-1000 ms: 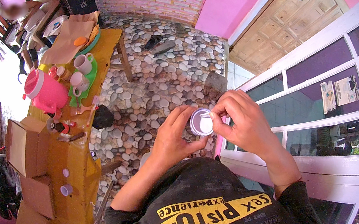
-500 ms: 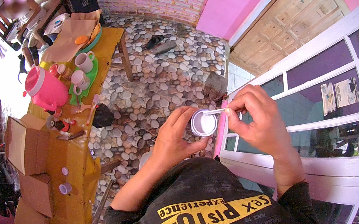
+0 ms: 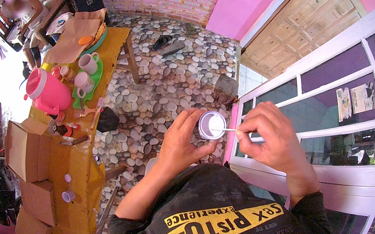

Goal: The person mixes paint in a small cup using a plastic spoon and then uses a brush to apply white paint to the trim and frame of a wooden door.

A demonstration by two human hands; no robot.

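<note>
My left hand (image 3: 184,139) is wrapped round a small round tub (image 3: 204,126) with a pale purple rim, its open top facing up. White stuff lies inside; I cannot tell whether it is cream or paint. Between thumb and fingers, my right hand (image 3: 266,134) pinches a thin white stick (image 3: 230,130). The stick's far end reaches over the rim into the tub. Whether that end is flat or spoon-shaped is too small to tell.
On the left, a yellow-brown table (image 3: 80,183) bears a pink jug (image 3: 48,92), mugs on a green tray (image 3: 81,103), a small purple cup (image 3: 68,196) and an open cardboard box (image 3: 26,150). A white-framed glazed door (image 3: 342,134) stands at the right. A person sits far left.
My right hand has moved slightly down and tilted the stick, which now slopes up into the tub from the lower right instead of lying across its upper rim. My left hand stays almost still.
</note>
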